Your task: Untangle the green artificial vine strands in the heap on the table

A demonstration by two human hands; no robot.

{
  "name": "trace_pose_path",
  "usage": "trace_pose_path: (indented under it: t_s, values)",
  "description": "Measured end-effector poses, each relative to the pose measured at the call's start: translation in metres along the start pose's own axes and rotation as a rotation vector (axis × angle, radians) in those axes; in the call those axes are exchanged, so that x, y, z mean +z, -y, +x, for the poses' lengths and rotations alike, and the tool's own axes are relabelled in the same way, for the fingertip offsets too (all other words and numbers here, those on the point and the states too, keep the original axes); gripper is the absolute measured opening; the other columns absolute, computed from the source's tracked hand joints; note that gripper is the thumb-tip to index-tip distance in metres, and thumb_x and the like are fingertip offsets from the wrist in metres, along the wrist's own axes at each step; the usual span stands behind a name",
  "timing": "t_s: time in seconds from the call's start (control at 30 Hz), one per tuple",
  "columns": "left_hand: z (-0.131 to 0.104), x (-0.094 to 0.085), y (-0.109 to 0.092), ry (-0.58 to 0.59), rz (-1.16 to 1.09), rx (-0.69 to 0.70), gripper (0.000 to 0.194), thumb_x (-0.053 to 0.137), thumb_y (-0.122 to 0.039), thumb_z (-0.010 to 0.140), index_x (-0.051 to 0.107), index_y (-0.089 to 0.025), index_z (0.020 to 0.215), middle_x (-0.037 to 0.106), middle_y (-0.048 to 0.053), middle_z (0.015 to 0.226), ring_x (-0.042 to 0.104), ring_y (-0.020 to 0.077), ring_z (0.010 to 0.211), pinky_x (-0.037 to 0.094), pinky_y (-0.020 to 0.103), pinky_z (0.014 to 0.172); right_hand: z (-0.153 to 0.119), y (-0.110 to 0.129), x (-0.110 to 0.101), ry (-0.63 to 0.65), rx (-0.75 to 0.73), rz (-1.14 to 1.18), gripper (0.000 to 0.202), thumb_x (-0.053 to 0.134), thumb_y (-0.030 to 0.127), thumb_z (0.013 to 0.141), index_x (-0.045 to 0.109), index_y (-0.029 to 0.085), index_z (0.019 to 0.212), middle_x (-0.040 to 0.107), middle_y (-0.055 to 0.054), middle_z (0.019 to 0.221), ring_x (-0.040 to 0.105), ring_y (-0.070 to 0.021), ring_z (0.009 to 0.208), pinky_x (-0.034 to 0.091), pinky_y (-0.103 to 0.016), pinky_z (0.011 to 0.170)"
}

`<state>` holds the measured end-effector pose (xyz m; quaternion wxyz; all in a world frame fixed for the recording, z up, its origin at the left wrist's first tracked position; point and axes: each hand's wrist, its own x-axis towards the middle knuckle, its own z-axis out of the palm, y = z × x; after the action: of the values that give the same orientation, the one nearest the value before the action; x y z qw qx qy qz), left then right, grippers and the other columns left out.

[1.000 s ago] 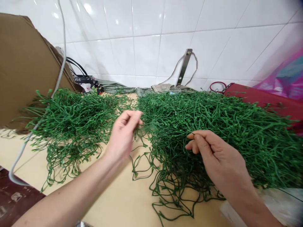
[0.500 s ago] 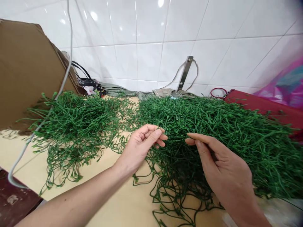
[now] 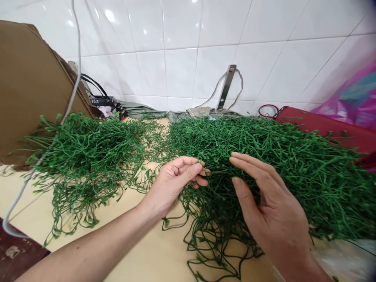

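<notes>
Above the near edge of a large heap of green plastic-looking stems [image 3: 264, 141], my left hand [image 3: 179, 176] is closed in a pinch. A bit of green stem shows at its thumb and forefinger; most of the piece is hidden or blends into the heap. To the right, my right hand [image 3: 273, 211] hovers over the same heap, its thumb and fingers apart and nothing between them. Loose, curly stems [image 3: 217, 243] trail from the heap toward me, below and between the hands. A smaller pile of similar stems [image 3: 91, 145] lies to the left.
A cardboard box [image 3: 32, 90] stands at the left, with a white cable [image 3: 76, 47] hanging before it. At the back are a flowered bag [image 3: 108, 109] and a metal strip [image 3: 226, 87] against the tiled wall [image 3: 182, 74]. A red case [image 3: 317, 123] lies at right on the yellowish table [image 3: 129, 223].
My right hand has opened from a pinch, its thumb and fingers spreading apart. My left hand stays pinched in nearly the same place. The view has shifted slightly.
</notes>
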<state>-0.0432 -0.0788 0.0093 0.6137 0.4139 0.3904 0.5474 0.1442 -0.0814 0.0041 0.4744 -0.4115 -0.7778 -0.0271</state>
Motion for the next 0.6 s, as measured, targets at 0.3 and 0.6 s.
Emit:
trace_pose_path:
  t_s: [0.3, 0.6]
  values:
    - [-0.003, 0.002, 0.008, 0.097, 0.102, 0.163, 0.007, 0.08, -0.022, 0.078, 0.074, -0.019, 0.078, 0.067, 0.0, 0.091, 0.062, 0.0116, 0.086, 0.048, 0.024, 0.08, -0.007, 0.008, 0.019, 0.198, 0.197, 0.245, 0.024, 0.054, 0.027, 0.098, 0.063, 0.023, 0.119, 0.076, -0.004, 0.104, 0.073, -0.0173, 0.093, 0.06, -0.029, 0.081]
    - [0.009, -0.006, 0.003, -0.157, -0.056, -0.017, 0.018, 0.074, -0.029, 0.086, 0.062, -0.017, 0.08, 0.074, 0.001, 0.08, 0.066, 0.0107, 0.066, 0.049, 0.024, 0.068, -0.01, 0.015, 0.017, 0.264, -0.239, 0.108, 0.028, 0.04, 0.007, 0.097, 0.06, 0.021, 0.084, 0.061, -0.001, 0.069, 0.056, -0.0169, 0.068, 0.05, -0.031, 0.071]
